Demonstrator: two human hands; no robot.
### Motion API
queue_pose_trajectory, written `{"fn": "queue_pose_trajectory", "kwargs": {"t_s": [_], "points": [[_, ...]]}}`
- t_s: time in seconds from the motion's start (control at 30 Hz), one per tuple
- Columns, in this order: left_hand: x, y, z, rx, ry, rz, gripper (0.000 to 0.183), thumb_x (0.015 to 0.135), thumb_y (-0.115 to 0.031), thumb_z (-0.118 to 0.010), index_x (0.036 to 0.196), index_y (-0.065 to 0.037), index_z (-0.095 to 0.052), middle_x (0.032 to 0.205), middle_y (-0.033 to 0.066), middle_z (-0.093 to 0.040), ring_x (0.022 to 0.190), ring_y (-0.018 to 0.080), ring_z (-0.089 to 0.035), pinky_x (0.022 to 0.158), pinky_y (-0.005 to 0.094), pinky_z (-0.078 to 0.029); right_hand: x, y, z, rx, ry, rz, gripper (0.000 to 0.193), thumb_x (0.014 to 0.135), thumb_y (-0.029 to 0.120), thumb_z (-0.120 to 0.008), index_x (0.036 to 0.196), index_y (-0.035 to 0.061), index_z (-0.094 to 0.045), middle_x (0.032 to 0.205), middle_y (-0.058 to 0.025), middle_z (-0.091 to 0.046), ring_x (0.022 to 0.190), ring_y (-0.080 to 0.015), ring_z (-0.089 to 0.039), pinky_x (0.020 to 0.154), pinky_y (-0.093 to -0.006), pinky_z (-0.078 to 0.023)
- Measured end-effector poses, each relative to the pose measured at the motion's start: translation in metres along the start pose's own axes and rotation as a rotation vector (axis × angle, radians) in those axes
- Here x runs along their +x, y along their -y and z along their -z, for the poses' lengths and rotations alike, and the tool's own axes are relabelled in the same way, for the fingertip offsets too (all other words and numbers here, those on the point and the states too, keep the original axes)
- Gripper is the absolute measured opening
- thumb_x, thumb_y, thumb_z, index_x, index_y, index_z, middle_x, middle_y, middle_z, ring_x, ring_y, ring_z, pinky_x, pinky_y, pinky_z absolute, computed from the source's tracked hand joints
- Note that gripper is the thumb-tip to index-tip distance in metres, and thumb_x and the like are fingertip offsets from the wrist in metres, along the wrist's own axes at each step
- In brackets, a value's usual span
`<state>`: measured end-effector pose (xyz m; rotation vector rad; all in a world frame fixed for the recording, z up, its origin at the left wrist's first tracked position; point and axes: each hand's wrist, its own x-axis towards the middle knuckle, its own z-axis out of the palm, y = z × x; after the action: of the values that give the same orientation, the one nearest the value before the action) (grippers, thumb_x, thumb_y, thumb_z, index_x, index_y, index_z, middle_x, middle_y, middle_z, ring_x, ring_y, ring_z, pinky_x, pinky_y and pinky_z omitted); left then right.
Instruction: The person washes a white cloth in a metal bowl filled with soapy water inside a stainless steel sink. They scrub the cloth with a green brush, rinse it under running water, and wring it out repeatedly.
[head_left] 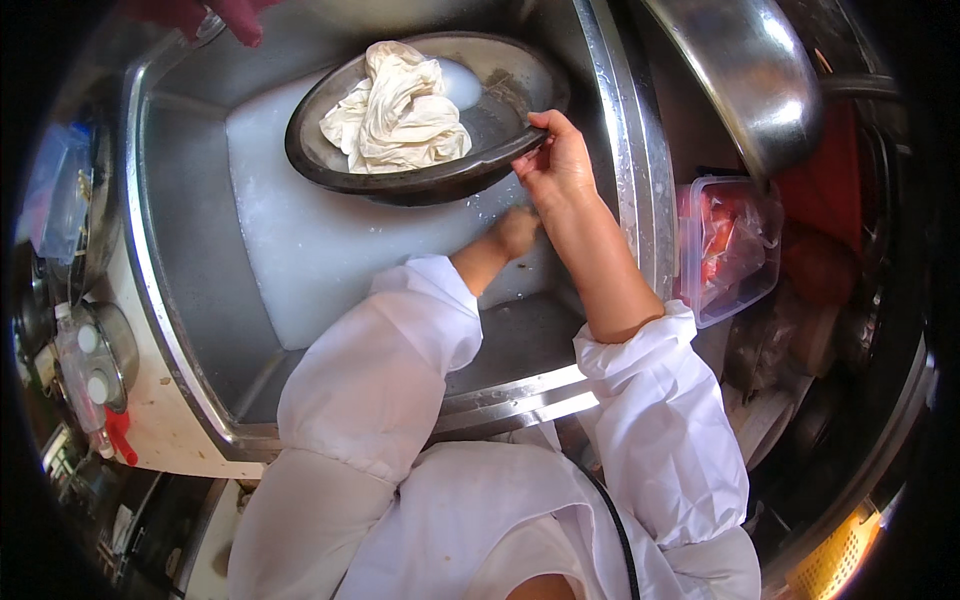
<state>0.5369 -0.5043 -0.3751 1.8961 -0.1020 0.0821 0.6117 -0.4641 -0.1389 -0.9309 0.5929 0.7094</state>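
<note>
My right hand [558,158] is closed on the near right rim of a dark metal basin [510,72], thumb over the edge. The basin is tilted inside a steel sink [190,250]. Within it lies a crumpled cream cloth [400,115], beside a little whitish water. Below the basin my left hand [515,232] is at the cloudy water [330,250] in the sink; its fingers are blurred and partly hidden. White sleeves cover both my arms down to the forearms.
Right of the sink sits a transparent plastic box [735,260] with red pieces in a bag. A large steel pan [750,70] juts in above it. Bottles [90,360] crowd the left counter [165,410]. Something dark pink [238,15] hangs over the far sink edge.
</note>
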Motion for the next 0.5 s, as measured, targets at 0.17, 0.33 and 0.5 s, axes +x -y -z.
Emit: {"fn": "queue_pose_trajectory", "kwargs": {"t_s": [0.17, 0.33, 0.5], "points": [[-0.048, -0.018, -0.013, 0.487, 0.642, 0.026, 0.024, 0.076, -0.014, -0.047, 0.090, -0.002, -0.063, 0.092, 0.0175, -0.061, 0.092, 0.0323, -0.055, 0.080, 0.0412, -0.042, 0.000, -0.004, 0.004, -0.025, -0.031, -0.002, 0.013, 0.070, 0.006, -0.057, 0.063, 0.0067, -0.046, 0.057, -0.0037, -0.049, 0.044, -0.0158, -0.049, 0.041, -0.0270, -0.046], [-0.108, -0.028, 0.031, 0.461, 0.902, 0.109, 0.020, 0.074, -0.014, -0.047, 0.074, 0.000, -0.062, 0.079, 0.0206, -0.060, 0.075, 0.0347, -0.057, 0.067, 0.0427, -0.045, -0.001, -0.013, 0.012, 0.010, -0.004, -0.041, 0.009, 0.072, 0.007, -0.055, 0.067, 0.0053, -0.048, 0.063, -0.0050, -0.053, 0.055, -0.0183, -0.056, 0.054, -0.0297, -0.051], [-0.164, -0.011, 0.073, 0.443, 0.916, 0.251, 0.017, 0.069, -0.013, -0.048, 0.066, -0.001, -0.060, 0.069, 0.0186, -0.059, 0.060, 0.0306, -0.057, 0.056, 0.0411, -0.046, -0.001, -0.025, 0.017, 0.048, -0.025, -0.060, 0.012, 0.073, 0.005, -0.053, 0.081, -0.0016, -0.048, 0.078, -0.0118, -0.055, 0.068, -0.0240, -0.058, 0.062, -0.0396, -0.052]]}}
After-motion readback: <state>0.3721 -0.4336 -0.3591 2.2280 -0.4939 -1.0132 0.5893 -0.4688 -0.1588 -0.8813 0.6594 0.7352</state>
